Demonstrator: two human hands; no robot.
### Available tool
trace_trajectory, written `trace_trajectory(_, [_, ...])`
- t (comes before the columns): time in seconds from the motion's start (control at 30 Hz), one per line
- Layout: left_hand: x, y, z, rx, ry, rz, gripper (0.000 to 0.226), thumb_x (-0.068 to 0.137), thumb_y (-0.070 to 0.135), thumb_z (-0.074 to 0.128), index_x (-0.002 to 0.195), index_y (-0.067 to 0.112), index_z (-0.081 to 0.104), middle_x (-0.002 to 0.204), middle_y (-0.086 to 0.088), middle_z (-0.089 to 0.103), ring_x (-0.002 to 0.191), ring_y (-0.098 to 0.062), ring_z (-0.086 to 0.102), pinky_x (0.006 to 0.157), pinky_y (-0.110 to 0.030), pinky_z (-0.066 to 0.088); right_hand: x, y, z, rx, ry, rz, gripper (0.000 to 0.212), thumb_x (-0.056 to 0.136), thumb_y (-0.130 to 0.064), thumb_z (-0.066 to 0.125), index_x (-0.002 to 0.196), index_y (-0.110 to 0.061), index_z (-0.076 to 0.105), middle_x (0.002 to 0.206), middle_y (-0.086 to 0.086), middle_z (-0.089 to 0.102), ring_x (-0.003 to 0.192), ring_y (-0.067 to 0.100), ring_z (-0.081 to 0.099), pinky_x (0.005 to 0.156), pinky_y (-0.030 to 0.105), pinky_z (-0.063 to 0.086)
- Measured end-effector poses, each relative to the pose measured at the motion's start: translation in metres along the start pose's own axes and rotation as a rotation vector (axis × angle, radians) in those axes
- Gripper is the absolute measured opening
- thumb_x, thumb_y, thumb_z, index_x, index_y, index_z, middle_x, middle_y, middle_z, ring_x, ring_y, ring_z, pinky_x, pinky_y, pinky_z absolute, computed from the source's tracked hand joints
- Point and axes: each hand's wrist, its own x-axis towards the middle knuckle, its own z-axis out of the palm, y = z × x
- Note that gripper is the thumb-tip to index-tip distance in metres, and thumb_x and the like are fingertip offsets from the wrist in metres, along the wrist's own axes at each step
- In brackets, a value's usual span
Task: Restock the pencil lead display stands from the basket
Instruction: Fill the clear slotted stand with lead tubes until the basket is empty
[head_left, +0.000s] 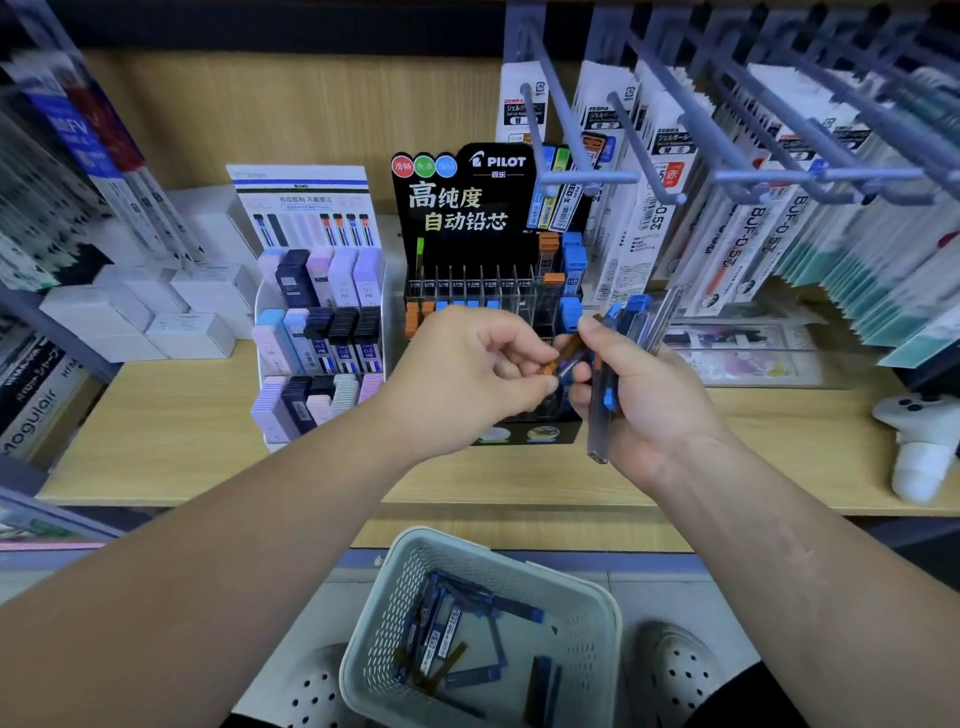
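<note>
A black Pilot lead display stand (467, 208) stands on the wooden shelf, its clear slots holding orange- and blue-capped lead tubes. In front of it my right hand (639, 400) grips a bundle of blue-capped lead tubes (602, 395), fanned upward. My left hand (467, 364) pinches an orange-capped tube (563, 353) at the bundle. A white stand with pastel and dark lead cases (317, 338) sits to the left. Below, a pale green basket (587, 618) on the floor holds several blue tubes (447, 629) and a few orange ones.
White boxes (156, 317) are stacked at the shelf's left. Grey hooks (587, 176) with hanging refill packs jut out above the right half, close over the stand. A white controller (919, 441) lies at the shelf's right edge. My shoes flank the basket.
</note>
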Motion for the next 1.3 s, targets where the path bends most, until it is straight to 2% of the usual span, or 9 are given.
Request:
trace_trajectory(0.2, [0.01,0.009,-0.031,-0.02,0.149,-0.055,0.013,0.086,0.007,0.075,0.09,0.02,0.077,0.073,-0.004,0.074,0.069,-0.019,0.072,0.066,-0.032,0.059,0.0,0.003,0.0,-0.073,-0.02,0.056,0.006,0.094,-0.014,0.07,0.095,-0.01,0.065,0.077,0.009,0.068,0.053,0.01,0.05,0.047,0.02,0.041])
trace_trajectory(0.4, [0.025,0.026,-0.091,-0.047,0.308,-0.059,0.013,0.092,0.0,0.065,0.091,0.011,0.073,0.066,-0.001,0.072,0.059,-0.016,0.067,0.052,-0.026,0.052,0.001,0.006,0.0,-0.117,-0.027,0.059,0.014,0.093,-0.013,0.071,0.102,-0.007,0.063,0.077,0.009,0.069,0.052,0.01,0.05,0.045,0.02,0.042])
trace_trajectory(0.53, [0.025,0.032,-0.117,0.375,0.297,-0.145,0.011,0.092,0.011,0.066,0.088,0.015,0.075,0.066,-0.008,0.072,0.054,-0.019,0.064,0.056,-0.038,0.054,0.003,0.009,0.001,-0.143,-0.05,0.041,0.022,0.093,-0.013,0.07,0.112,-0.006,0.061,0.077,0.009,0.068,0.052,0.011,0.05,0.045,0.021,0.041])
trace_trajectory(0.6, [0.025,0.032,-0.119,0.562,0.217,-0.146,0.011,0.092,0.013,0.066,0.087,0.016,0.075,0.059,0.0,0.069,0.047,-0.006,0.062,0.054,-0.026,0.056,0.003,0.01,0.001,-0.146,-0.057,0.041,0.027,0.093,-0.013,0.07,0.117,-0.006,0.06,0.076,0.008,0.068,0.051,0.01,0.05,0.045,0.021,0.041])
trace_trajectory(0.7, [0.029,0.032,-0.112,0.749,0.132,-0.089,0.013,0.094,0.014,0.063,0.088,0.014,0.075,0.062,0.012,0.064,0.049,0.007,0.057,0.048,-0.007,0.037,0.002,0.011,0.002,-0.159,-0.061,0.033,0.029,0.092,-0.013,0.071,0.118,-0.006,0.058,0.076,0.008,0.068,0.052,0.011,0.05,0.045,0.021,0.042])
trace_trajectory(0.8, [0.033,0.025,-0.103,0.865,0.121,-0.021,0.016,0.094,0.014,0.062,0.092,0.011,0.077,0.077,0.012,0.063,0.069,-0.004,0.056,0.068,-0.021,0.039,0.001,0.011,0.003,-0.166,-0.057,0.029,0.026,0.092,-0.013,0.071,0.115,-0.007,0.059,0.076,0.009,0.068,0.053,0.011,0.05,0.045,0.021,0.042])
trace_trajectory(0.93, [0.036,0.014,-0.094,0.93,0.115,0.027,0.018,0.095,0.012,0.059,0.095,0.009,0.077,0.088,0.003,0.066,0.09,-0.02,0.063,0.079,-0.031,0.049,0.0,0.01,0.002,-0.175,-0.047,0.032,0.021,0.092,-0.014,0.071,0.109,-0.008,0.062,0.077,0.008,0.069,0.054,0.011,0.05,0.047,0.021,0.043])
trace_trajectory(1.2, [0.038,0.003,-0.08,0.86,0.13,0.075,0.019,0.095,0.012,0.061,0.101,0.01,0.079,0.097,-0.003,0.076,0.098,-0.02,0.066,0.091,-0.024,0.043,0.0,0.007,0.0,-0.207,-0.059,0.027,0.011,0.092,-0.015,0.071,0.1,-0.01,0.066,0.079,0.009,0.069,0.055,0.011,0.05,0.047,0.022,0.043])
trace_trajectory(1.3, [0.04,0.004,-0.082,0.83,0.124,0.056,0.018,0.096,0.012,0.061,0.102,0.011,0.079,0.098,0.0,0.075,0.088,-0.01,0.06,0.083,-0.019,0.04,-0.001,0.007,0.001,-0.2,-0.064,0.025,0.01,0.092,-0.014,0.071,0.099,-0.01,0.065,0.077,0.008,0.069,0.054,0.011,0.05,0.046,0.021,0.043])
